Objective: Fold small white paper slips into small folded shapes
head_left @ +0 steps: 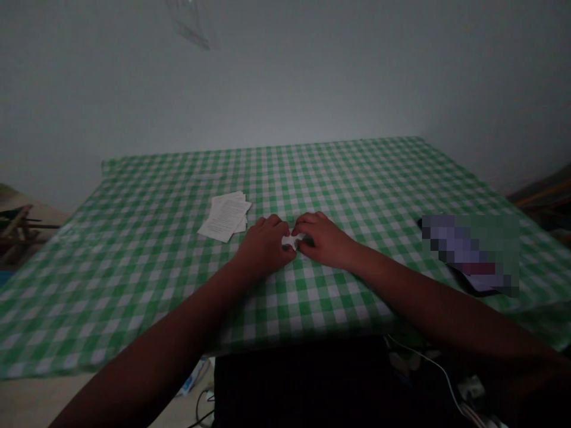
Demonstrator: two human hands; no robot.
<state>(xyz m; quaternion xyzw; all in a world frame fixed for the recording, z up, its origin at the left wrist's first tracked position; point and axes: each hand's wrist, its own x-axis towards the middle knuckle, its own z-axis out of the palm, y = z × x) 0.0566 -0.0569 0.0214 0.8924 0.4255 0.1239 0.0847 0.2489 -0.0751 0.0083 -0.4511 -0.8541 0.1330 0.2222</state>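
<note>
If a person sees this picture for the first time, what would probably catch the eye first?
Probably the green-and-white checked tablecloth, spread across most of the view. Next, the left hand and right hand meet near its front middle, with a small white piece between them. Printed papers lie fanned to the left, and a partly pixelated flat object lies at right.

A person's bare left arm slanted in from the lower left, and the right arm from the lower right, both angled inward. The left hand and right hand faced each other near the center, fingertips close together, backs upward. On each, the fingers curved inward and the thumb sat on the near side, toward the body, in a pinching pose.
</note>
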